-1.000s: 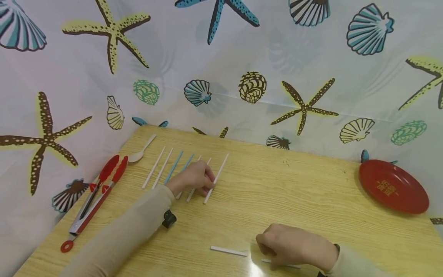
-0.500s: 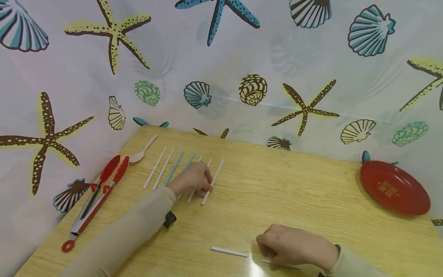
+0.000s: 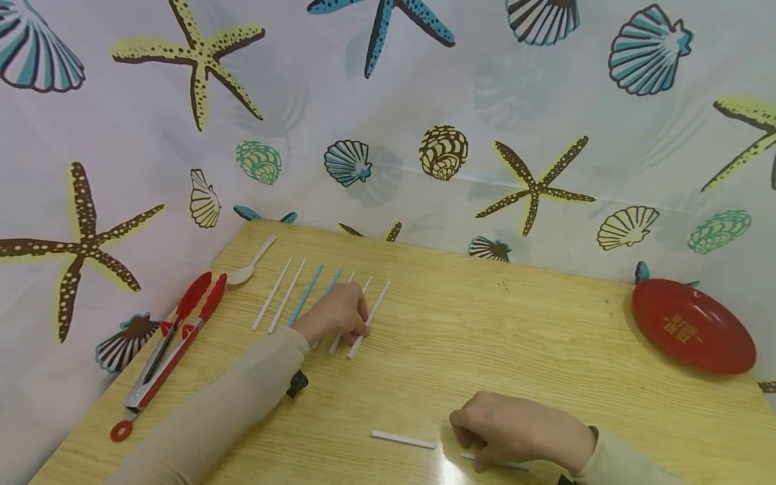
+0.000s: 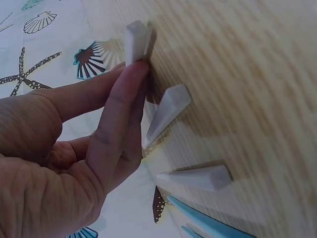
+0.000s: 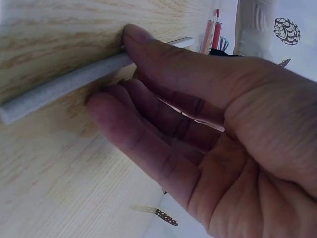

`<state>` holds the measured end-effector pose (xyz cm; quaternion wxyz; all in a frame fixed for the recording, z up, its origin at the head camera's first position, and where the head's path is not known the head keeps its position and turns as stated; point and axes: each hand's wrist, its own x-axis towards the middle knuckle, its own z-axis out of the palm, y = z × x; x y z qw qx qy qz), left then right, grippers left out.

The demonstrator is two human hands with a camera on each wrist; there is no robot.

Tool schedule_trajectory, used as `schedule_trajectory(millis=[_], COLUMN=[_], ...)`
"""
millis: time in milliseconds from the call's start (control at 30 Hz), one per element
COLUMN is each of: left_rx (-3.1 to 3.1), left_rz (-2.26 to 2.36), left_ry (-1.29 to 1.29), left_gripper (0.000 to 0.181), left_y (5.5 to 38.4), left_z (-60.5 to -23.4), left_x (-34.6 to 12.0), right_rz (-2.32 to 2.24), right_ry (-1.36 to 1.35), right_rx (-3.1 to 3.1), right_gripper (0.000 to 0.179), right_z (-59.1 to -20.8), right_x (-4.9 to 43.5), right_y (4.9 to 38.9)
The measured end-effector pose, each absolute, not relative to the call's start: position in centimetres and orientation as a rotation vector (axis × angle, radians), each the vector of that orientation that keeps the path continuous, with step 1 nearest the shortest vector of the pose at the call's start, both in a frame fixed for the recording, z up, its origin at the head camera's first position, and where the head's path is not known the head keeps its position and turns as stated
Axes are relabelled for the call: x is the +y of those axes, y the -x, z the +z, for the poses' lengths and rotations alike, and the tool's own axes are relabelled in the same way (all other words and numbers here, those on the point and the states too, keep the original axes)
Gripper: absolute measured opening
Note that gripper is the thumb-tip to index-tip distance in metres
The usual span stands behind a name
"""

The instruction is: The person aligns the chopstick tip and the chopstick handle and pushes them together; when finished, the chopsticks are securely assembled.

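A row of thin sticks lies at the table's far left: white ones (image 3: 271,303), then blue ones (image 3: 305,294), then more white ones. My left hand (image 3: 339,313) rests over the row's right end. Its fairly straight fingertips (image 4: 133,74) touch the rightmost white stick (image 3: 371,315), whose end (image 4: 136,42) shows in the left wrist view. My right hand (image 3: 521,431) sits near the front edge with its fingers curled. Its thumb (image 5: 148,49) lies over a white stick (image 5: 64,84), the curled fingers beside it. Another short white stick (image 3: 403,440) lies loose just left of that hand.
Red and steel tongs (image 3: 172,340) lie along the left edge, and a pale spoon (image 3: 250,263) lies at the far left corner. A red plate (image 3: 693,325) sits at the right edge. The wooden table (image 3: 485,323) is backed by a sea-shell patterned curtain.
The rightmost white stick under my left fingers has slid left, closer to the row. My right hand has stayed still.
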<state>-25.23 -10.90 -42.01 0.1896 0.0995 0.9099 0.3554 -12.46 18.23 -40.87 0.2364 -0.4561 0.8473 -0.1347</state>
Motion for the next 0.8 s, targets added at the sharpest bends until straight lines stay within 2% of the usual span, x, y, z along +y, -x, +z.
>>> schedule_trajectory(millis=[367,533,667,800], left_rx=[2.610,2.685,2.797,2.781], left_rz=[0.946,0.810,0.661,0.570], left_ry=[-0.319,-0.429,-0.638,-0.879], left_gripper=[0.018,0.022,0.025,0.023], left_y=[25.3,24.7,22.8,19.3], left_z=[-41.9,-40.6,-38.8,-38.0], left_x=[-10.8,-10.7,-9.6,-7.6], right_rz=[-0.349,-0.319,-0.298,-0.284], right_ry=[1.255,1.217,1.198,1.223], right_rx=[2.345,2.348,2.347,2.343], right_gripper=[0.032,0.031,0.031,0.030], right_z=[-40.7,-40.8,-40.8,-40.9], right_x=[18.2,18.1,18.1,18.2], right_y=[12.5,12.3,12.2,12.3])
